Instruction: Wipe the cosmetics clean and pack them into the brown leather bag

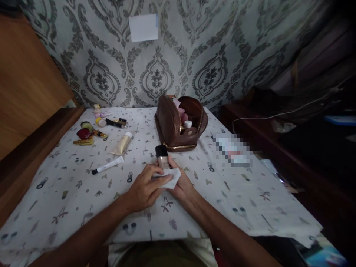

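Observation:
In my right hand (183, 183) is a foundation bottle (163, 162) with a black cap and a beige body, held over the near middle of the table. My left hand (146, 187) presses a white wipe (170, 178) against the lower part of the bottle, its fingers closed on the cloth. The wipe and fingers hide the bottle's base. Just beyond the bottle stands a brown makeup bag (174, 126), unzipped, with pink items and a white-capped container (188, 124) inside.
A cream tube (122, 144) and a white tube with black cap (108, 165) lie left. Farther left are a dark red compact (83, 134), a gold tube (83, 142) and black pencils (115, 123). A pixelated object (233, 150) lies right on the patterned tablecloth (222, 193).

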Action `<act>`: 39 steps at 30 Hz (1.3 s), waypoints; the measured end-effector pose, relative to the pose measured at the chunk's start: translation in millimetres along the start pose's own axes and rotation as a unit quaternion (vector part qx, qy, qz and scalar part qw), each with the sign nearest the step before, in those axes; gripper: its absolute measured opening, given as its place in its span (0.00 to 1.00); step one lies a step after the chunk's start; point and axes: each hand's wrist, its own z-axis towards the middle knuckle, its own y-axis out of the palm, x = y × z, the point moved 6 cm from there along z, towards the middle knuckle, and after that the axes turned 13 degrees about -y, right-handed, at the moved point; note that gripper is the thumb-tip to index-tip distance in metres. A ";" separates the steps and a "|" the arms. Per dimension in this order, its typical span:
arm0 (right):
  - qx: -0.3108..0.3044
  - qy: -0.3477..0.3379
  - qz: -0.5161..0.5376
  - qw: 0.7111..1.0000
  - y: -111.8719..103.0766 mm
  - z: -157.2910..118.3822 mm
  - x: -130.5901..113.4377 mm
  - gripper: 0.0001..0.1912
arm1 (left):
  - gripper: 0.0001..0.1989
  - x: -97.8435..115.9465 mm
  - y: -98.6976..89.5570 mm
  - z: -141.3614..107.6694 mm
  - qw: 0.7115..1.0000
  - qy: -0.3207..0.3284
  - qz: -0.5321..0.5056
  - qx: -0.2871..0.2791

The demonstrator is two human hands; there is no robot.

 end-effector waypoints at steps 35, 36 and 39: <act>0.047 -0.055 -0.032 0.997 -7.3 0.2 1.5 0.03 | 0.12 -26.3 -17.5 7.1 0.987 -0.135 -0.050 0.078; 0.051 -0.053 -0.026 0.997 -7.2 0.5 -0.3 0.03 | 0.11 -22.5 -13.2 7.2 0.990 -0.117 -0.061 0.048; 0.057 -0.035 -0.015 0.998 -4.7 -0.6 -4.2 0.08 | 0.11 -10.8 -3.0 5.6 0.993 -0.069 -0.091 -0.021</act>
